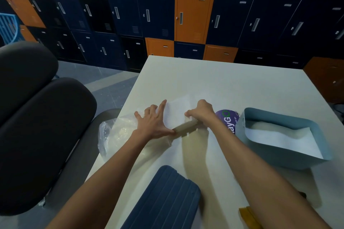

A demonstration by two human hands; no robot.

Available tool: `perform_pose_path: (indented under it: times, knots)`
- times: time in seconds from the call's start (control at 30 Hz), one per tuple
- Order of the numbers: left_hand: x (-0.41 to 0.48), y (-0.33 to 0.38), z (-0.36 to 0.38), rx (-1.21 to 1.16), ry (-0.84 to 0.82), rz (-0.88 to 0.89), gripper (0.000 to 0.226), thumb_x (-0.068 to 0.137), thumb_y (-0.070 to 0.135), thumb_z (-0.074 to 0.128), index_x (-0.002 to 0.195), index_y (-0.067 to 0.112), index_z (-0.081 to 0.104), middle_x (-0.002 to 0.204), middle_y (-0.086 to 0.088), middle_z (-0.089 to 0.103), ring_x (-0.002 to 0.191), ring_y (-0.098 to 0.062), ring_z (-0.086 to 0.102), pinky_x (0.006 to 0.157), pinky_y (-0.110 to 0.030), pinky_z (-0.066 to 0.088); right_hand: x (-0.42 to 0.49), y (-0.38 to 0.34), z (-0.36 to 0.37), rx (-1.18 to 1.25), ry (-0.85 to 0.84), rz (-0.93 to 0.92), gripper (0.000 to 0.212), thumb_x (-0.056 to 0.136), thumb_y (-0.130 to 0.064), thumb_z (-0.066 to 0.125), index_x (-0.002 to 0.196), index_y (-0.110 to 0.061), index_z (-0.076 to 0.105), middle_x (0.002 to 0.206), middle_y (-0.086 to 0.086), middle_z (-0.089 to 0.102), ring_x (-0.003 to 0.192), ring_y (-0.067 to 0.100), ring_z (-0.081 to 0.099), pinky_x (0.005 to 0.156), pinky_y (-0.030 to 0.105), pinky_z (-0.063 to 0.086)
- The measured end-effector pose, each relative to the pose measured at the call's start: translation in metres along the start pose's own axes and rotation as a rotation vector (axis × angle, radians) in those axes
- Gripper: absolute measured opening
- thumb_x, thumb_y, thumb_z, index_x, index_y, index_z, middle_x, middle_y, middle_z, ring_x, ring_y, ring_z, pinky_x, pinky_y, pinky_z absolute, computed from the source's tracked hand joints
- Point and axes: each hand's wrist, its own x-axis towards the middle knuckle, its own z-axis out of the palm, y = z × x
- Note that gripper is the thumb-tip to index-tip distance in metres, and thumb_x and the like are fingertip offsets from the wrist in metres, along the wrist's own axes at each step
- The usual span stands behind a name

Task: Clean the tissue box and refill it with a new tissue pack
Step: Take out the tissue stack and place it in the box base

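A white stack of tissues (177, 112) lies on the white table (232, 83) at its middle. My left hand (155, 121) lies flat with spread fingers on the stack's left side and on the clear plastic wrapper (115, 134). My right hand (202, 112) grips the stack's right near corner with curled fingers. The light blue tissue box (283, 134) stands open at the right, with white tissue inside it. Its dark blue ribbed lid (165, 201) lies at the table's near edge.
A purple printed pack (228, 118) lies between my right forearm and the box. A yellow cloth (249, 216) shows at the near right edge. A black office chair (37, 117) stands left of the table. Blue and orange lockers (193, 13) fill the back wall.
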Motion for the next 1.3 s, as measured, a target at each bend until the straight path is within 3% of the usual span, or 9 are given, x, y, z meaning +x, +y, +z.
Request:
perform_pose_path:
  times: [0.23,0.53,0.63,0.73,0.83,0.93,1.0,1.2,1.3]
  knots:
    - [-0.001,0.0,0.002,-0.04,0.009,-0.012,0.12,0.061,0.073,0.066,0.15,0.033,-0.004,0.146,-0.008,0.028,0.137,-0.032,0.028,0.106,-0.068,0.017,-0.003,-0.001,0.003,0.046,0.038,-0.085,0.033,0.073,-0.022,0.071,0.095,0.0,0.06,0.095,0.012,0.063,0.087,0.029,0.062,0.071,0.036,0.051]
    - [-0.003,-0.003,-0.002,-0.145,0.039,-0.007,0.124,0.058,0.064,0.072,0.148,0.039,-0.009,0.14,-0.006,0.033,0.129,-0.03,0.037,0.104,-0.064,0.022,-0.011,-0.017,-0.022,0.262,0.069,-0.136,0.024,0.068,-0.017,0.074,0.066,-0.01,0.051,0.069,0.001,0.052,0.057,0.014,0.048,0.047,0.025,0.04]
    - [-0.004,-0.002,-0.004,-0.175,0.031,-0.014,0.127,0.057,0.064,0.073,0.147,0.04,-0.013,0.139,-0.006,0.033,0.129,-0.031,0.037,0.103,-0.065,0.021,-0.012,-0.016,-0.021,0.643,0.019,-0.034,0.013,0.074,-0.01,0.069,0.083,-0.012,0.06,0.082,0.004,0.062,0.075,0.02,0.061,0.06,0.031,0.054]
    - [-0.005,0.0,-0.005,-0.195,0.043,-0.031,0.13,0.056,0.065,0.074,0.145,0.043,-0.017,0.136,-0.009,0.036,0.127,-0.033,0.038,0.103,-0.067,0.021,-0.016,-0.012,-0.009,1.102,-0.166,0.152,0.027,0.08,-0.002,0.068,0.102,-0.009,0.054,0.092,0.013,0.063,0.084,0.028,0.062,0.067,0.042,0.055]
    - [-0.007,0.001,-0.003,-0.188,0.049,-0.036,0.129,0.057,0.065,0.073,0.145,0.043,-0.019,0.135,-0.008,0.037,0.127,-0.032,0.039,0.103,-0.068,0.021,-0.02,-0.006,0.007,1.073,-0.202,0.21,0.03,0.078,0.003,0.071,0.102,-0.005,0.056,0.094,0.014,0.065,0.088,0.028,0.063,0.076,0.044,0.055]
    - [-0.007,-0.001,-0.002,-0.197,0.035,-0.036,0.128,0.057,0.063,0.072,0.145,0.043,-0.017,0.138,-0.006,0.035,0.128,-0.032,0.038,0.104,-0.069,0.021,-0.015,-0.006,0.005,1.08,-0.067,0.185,0.021,0.074,0.008,0.069,0.087,-0.006,0.06,0.081,0.01,0.066,0.076,0.024,0.064,0.059,0.034,0.054]
    - [-0.007,-0.002,-0.001,-0.199,0.024,-0.035,0.127,0.058,0.062,0.073,0.145,0.042,-0.017,0.141,-0.006,0.033,0.13,-0.032,0.037,0.104,-0.069,0.021,-0.012,-0.009,-0.002,1.144,-0.01,0.144,0.018,0.073,0.004,0.069,0.081,-0.009,0.06,0.079,0.007,0.066,0.075,0.024,0.063,0.059,0.033,0.052]
    - [-0.007,-0.005,0.001,-0.177,-0.005,-0.042,0.13,0.059,0.067,0.072,0.143,0.043,-0.024,0.143,-0.01,0.029,0.132,-0.033,0.034,0.105,-0.072,0.017,-0.017,-0.014,-0.019,1.262,-0.01,-0.015,0.02,0.076,-0.001,0.068,0.091,-0.012,0.063,0.088,0.003,0.067,0.087,0.022,0.062,0.065,0.035,0.054]
    - [-0.006,-0.007,-0.005,-0.194,-0.108,-0.051,0.139,0.05,0.084,0.066,0.141,0.043,-0.03,0.156,-0.014,0.013,0.146,-0.033,0.01,0.107,-0.073,0.001,-0.018,-0.013,-0.044,1.367,-0.046,-0.077,0.021,0.077,0.0,0.067,0.096,-0.01,0.063,0.09,0.005,0.067,0.09,0.024,0.061,0.071,0.037,0.055]
